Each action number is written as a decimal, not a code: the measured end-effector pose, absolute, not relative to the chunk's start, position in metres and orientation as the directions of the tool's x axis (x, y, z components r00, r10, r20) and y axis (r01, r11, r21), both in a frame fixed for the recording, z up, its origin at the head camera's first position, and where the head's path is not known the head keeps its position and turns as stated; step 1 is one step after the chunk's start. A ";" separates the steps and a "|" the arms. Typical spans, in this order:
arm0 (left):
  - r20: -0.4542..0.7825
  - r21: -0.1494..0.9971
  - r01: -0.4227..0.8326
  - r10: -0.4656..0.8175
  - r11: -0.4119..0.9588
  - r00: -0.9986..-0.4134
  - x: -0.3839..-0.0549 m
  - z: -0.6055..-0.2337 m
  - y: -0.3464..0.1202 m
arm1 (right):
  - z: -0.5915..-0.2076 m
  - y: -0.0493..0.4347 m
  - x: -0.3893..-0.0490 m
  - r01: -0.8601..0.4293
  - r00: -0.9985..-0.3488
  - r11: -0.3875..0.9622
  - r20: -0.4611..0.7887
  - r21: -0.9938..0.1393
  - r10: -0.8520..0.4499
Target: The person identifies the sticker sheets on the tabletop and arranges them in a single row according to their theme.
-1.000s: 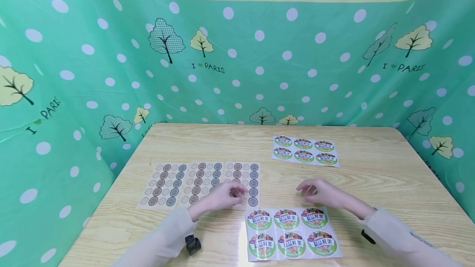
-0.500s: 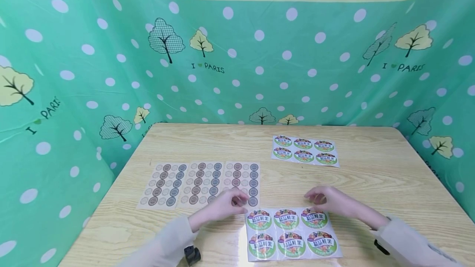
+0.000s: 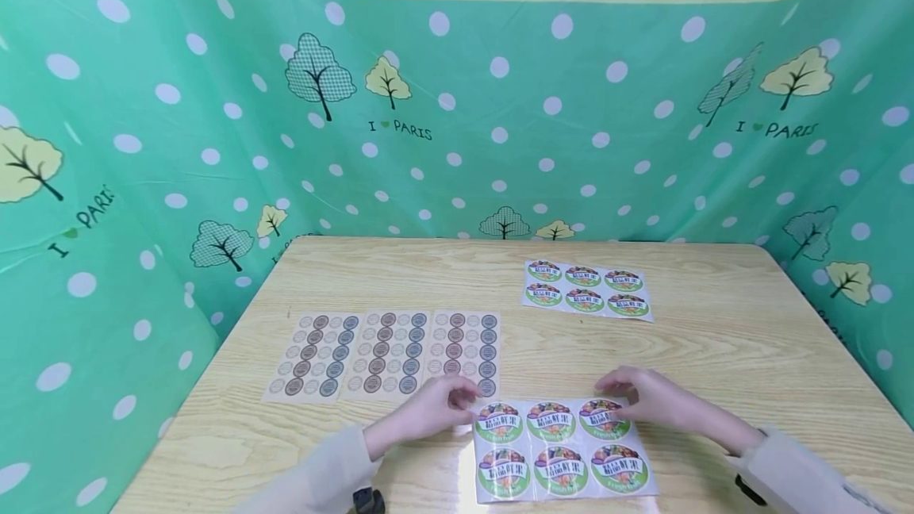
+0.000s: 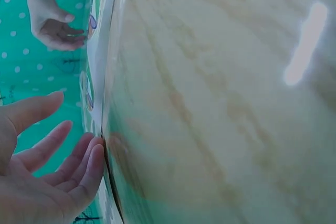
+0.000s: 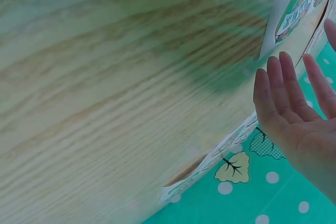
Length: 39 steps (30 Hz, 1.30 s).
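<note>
A glossy sheet of round fruit stickers (image 3: 532, 462) lies flat at the near side of the wooden table. My left hand (image 3: 437, 409) is by its far left corner, thumb apart from loosely bent fingers. At the far right corner, my right hand (image 3: 660, 400) reaches over the sheet's edge with its thumb side. In the left wrist view the left fingers (image 4: 84, 169) are low by the tabletop, holding nothing. The right wrist view has the right hand (image 5: 299, 103) with fingers extended beside the sheet; whether it touches the paper, I cannot tell.
Another sheet of fruit stickers (image 3: 585, 289) lies toward the back of the table (image 3: 714, 324). To the left, 3 beige sheets of small round labels (image 3: 382, 355) lie side by side. A green dotted curtain (image 3: 457, 157) encloses the back and sides.
My left hand has come slightly nearer, off the beige label sheets, to the near sheet's left corner. My right hand has moved right and nearer, to the right corner. The sheets stay put.
</note>
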<state>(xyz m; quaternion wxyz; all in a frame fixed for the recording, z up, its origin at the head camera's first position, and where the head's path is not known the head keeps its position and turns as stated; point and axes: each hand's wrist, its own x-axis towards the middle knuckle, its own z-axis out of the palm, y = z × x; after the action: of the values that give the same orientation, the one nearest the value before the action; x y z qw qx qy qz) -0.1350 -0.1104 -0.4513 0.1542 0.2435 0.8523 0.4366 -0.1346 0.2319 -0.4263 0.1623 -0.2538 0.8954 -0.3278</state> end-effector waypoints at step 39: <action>-0.072 0.661 0.297 0.452 0.690 -0.889 -0.117 -0.454 -0.097 | -0.446 0.244 -0.120 -0.421 -0.832 0.681 -0.042 -0.599 -0.553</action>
<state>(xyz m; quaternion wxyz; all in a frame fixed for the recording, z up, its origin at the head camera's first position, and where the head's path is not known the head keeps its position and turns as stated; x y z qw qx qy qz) -0.1171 -0.0967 -0.4543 0.1151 0.2053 0.9119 0.3363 -0.1202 0.2439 -0.4457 0.1105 -0.2676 0.9101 -0.2965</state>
